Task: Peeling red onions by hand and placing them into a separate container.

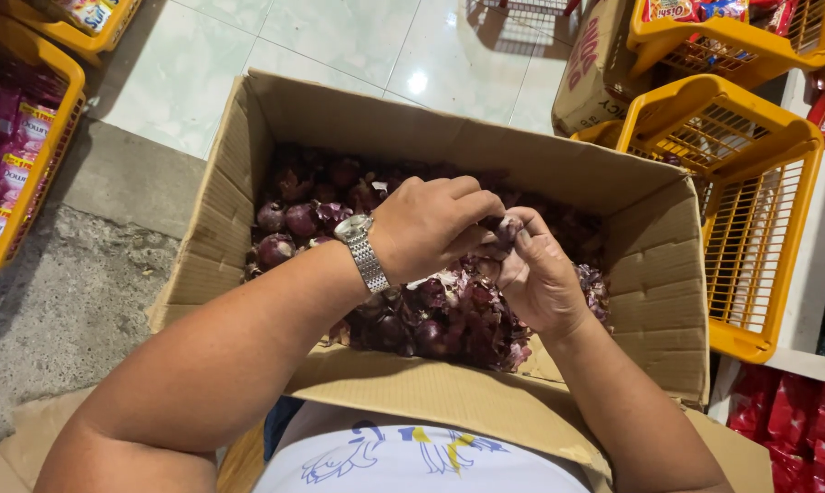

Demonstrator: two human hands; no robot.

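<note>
An open cardboard box [358,119] sits in front of me, holding many small red onions [289,219] and loose purple skins [485,319]. Over its middle, my left hand [431,224], with a metal wristwatch [362,246] on the wrist, and my right hand [540,278] meet around one small red onion [508,226]. Both hands pinch it with their fingertips. Most of that onion is hidden by my fingers.
Yellow plastic baskets stand at the right [750,201], top right [732,36] and far left [29,137], some holding red packets. A brown printed box [595,64] stands behind. Pale floor tiles [339,36] and rough concrete [66,292] lie to the left.
</note>
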